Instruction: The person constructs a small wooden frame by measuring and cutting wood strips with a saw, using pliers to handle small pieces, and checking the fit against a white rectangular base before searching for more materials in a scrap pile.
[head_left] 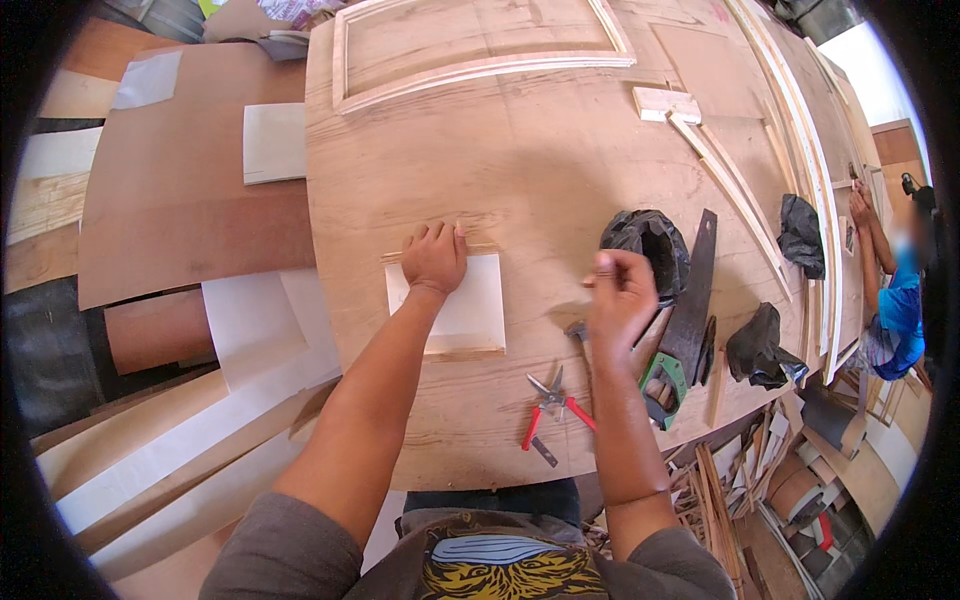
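Observation:
In front of me lies a small white panel (455, 305) with thin wooden strips along its far and near edges. My left hand (435, 258) presses on its far edge, fingers curled over the strip. To the right my right hand (625, 290) is raised beside an open black plastic bag (665, 255). Its thumb and fingers are pinched together; anything between them is too small to make out. A hammer (577, 328) lies partly hidden under my right forearm. Nearby are red-handled snips (548, 408) and a handsaw (692, 300) with a green handle.
A wooden frame (490, 68) lies at the table's far side. Wood strips (735, 195) and a small block (666, 104) are at the right. More black bags (765, 345) sit near the right edge. Boards (190, 180) are stacked left. A person in blue (900, 310) works far right.

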